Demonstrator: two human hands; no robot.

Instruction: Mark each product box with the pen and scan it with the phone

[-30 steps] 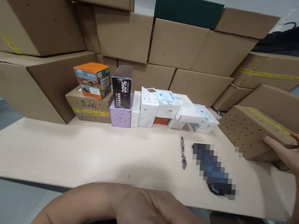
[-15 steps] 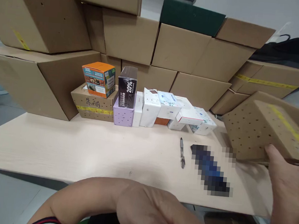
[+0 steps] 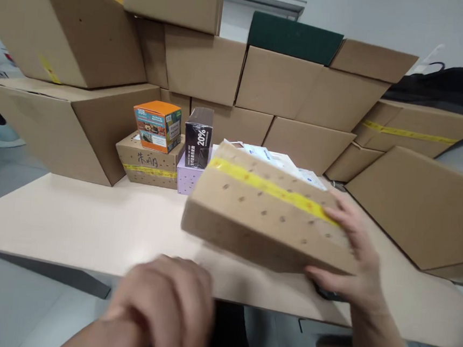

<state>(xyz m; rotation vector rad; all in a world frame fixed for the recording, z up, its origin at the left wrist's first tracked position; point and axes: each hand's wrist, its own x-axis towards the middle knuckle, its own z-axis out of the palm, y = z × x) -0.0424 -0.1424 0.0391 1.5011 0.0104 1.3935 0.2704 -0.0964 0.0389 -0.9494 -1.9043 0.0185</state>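
Observation:
My right hand [image 3: 350, 254] grips one end of a brown cardboard box [image 3: 268, 212] with yellow tape and small dark marks. The thumb is underneath and the fingers lie on the taped face. The box is held tilted above the table [image 3: 89, 220], hiding most of the white boxes [image 3: 265, 155] behind it. Closer to me, my left hand [image 3: 163, 302] is curled in a loose fist, slightly blurred, apart from the box. Nothing shows in its fingers. A dark flat object [image 3: 328, 294] lies partly hidden beneath my right hand.
An orange box [image 3: 157, 126] sits on a taped brown box [image 3: 149, 161] at the left. Beside it, a black box [image 3: 199, 138] stands on a lilac box [image 3: 187, 179]. Large cartons [image 3: 204, 68] are stacked along the back, and another carton [image 3: 426, 212] stands at the right.
My right hand has brought the taped box from the far right to the middle, over where the pen lay. My left hand has moved left and its curled fingers now show.

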